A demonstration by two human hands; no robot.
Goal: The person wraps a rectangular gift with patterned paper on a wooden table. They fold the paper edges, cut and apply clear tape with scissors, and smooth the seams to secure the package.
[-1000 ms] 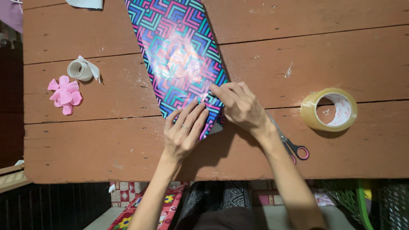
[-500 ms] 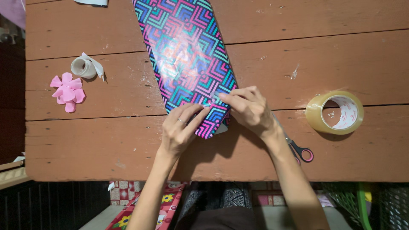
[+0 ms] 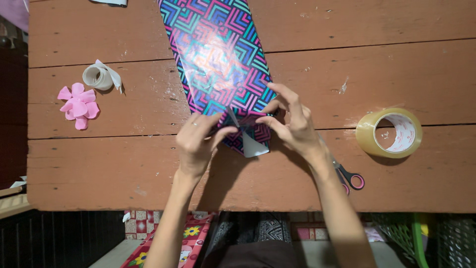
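Head view: a long parcel wrapped in glossy paper with a blue, pink and teal geometric print lay slantwise on the worn reddish-brown plank tabletop, running from the far edge toward the middle of the near edge. Judged risk: the folded end flap, white underside showing, could spring open or crease crooked if either pinch slackened, since no tape looked to be on it. Left hand was curled, thumb and fingers pinching the paper at the parcel's near end. Right hand was half open, fingertips gripping the same fold from the other side. A roll of clear packing tape sat toward the right edge; pink-handled scissors lay beneath the right wrist; a pink ribbon bow and a small white ribbon spool lay near the left edge.
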